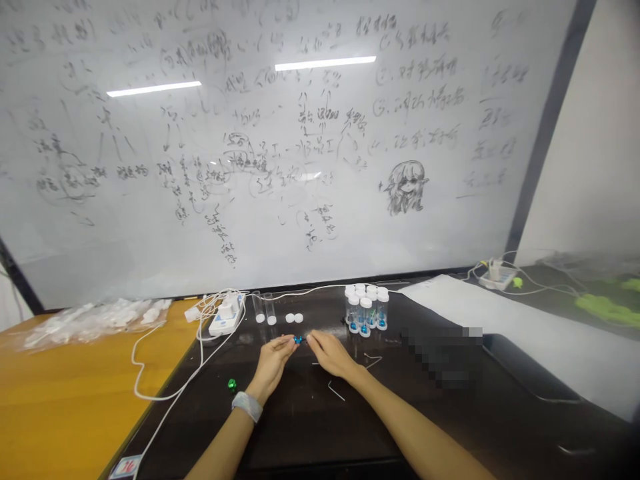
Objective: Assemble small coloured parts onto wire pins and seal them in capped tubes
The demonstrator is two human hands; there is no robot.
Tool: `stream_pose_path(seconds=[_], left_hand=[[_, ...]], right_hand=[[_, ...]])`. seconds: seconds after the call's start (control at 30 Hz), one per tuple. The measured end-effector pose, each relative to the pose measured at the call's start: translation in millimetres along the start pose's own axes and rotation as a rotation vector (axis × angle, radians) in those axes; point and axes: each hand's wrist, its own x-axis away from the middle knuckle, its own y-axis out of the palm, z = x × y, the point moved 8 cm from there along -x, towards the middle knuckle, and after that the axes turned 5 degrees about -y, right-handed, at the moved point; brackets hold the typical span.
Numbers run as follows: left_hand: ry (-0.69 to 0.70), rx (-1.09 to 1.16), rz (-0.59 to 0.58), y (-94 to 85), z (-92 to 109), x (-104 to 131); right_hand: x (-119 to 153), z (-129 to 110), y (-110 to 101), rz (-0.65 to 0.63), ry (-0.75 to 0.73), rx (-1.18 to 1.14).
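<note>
Between my two hands is a small shiny blue metal piece (299,340). My left hand (273,363) pinches it from the left with the fingertips. From the right, my right hand (331,355) is closed in a pinch near the piece's right end, where a thin dark bit shows; what exactly these fingers hold is too small to tell. L-shaped hex keys (336,391) lie on the dark table just below and right of my right hand. A similar green metal piece (232,385) rests to the left of my left hand.
Capped clear tubes (365,320) with blue pieces inside stand grouped behind my right hand. Two more tubes (271,310) and two white caps (295,318) are at the back. A power strip (227,317) trails cables leftward. A black phone (530,369) lies right.
</note>
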Motion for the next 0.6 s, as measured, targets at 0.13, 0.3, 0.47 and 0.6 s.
stream_pose_path(seconds=[0.13,0.3,0.47,0.6], left_hand=[[0.002,0.025,0.024,-2.1,0.0,-1.0],[-0.01,0.007,0.02,-0.3,-0.2,1.2],[0.002,-0.011,0.007,1.5,1.2,2.0],[0.007,-0.012,0.011,0.7,1.2,1.3]], right_hand=[[1.1,-4.0,-2.9,-0.008,-0.024,-0.071],[1.2,-3.3,-0.1,0.004,-0.029,-0.005],[0.7,0.8,-1.0,0.017,-0.001,0.037],[1.3,-1.3,-4.5,0.021,-0.024,-0.022]])
